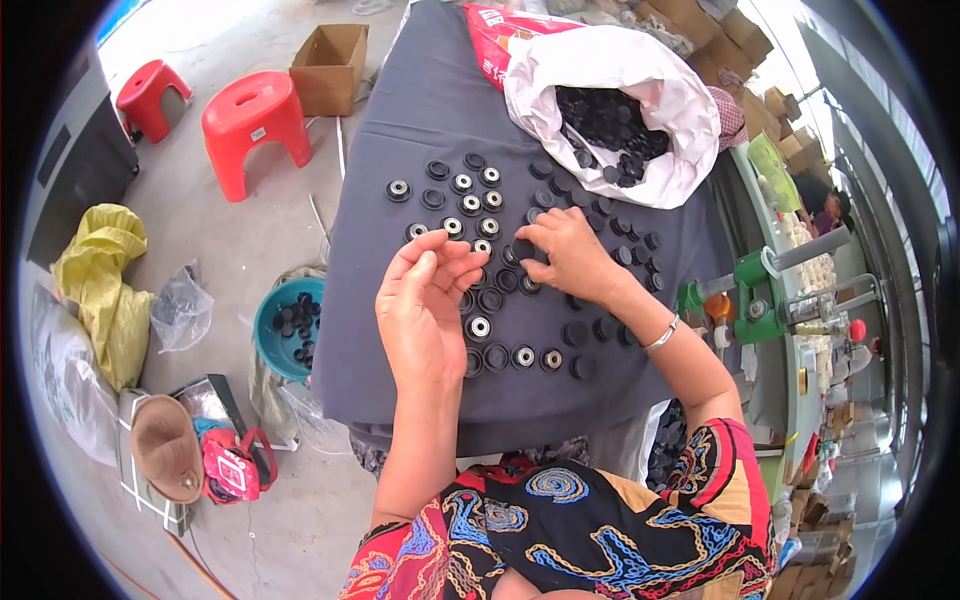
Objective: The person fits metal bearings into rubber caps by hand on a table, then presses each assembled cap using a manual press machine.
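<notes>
Several small black round parts (478, 327), some with a shiny metal centre, lie spread on a grey cloth-covered table (400, 380). My left hand (425, 300) hovers palm up over the lower ones, fingers loosely curled, with nothing visible in it. My right hand (565, 250) rests palm down on the parts in the middle of the spread, its fingertips pinching one black round part (522, 248). A silver bracelet (661, 336) circles my right wrist.
A white sack (668, 110) full of black parts lies open at the table's far end. On the floor to the left are a teal bowl (268, 315) with black parts, red stools (252, 125), a cardboard box (330, 65) and a yellow bag (105, 290). A green machine (750, 290) stands to the right.
</notes>
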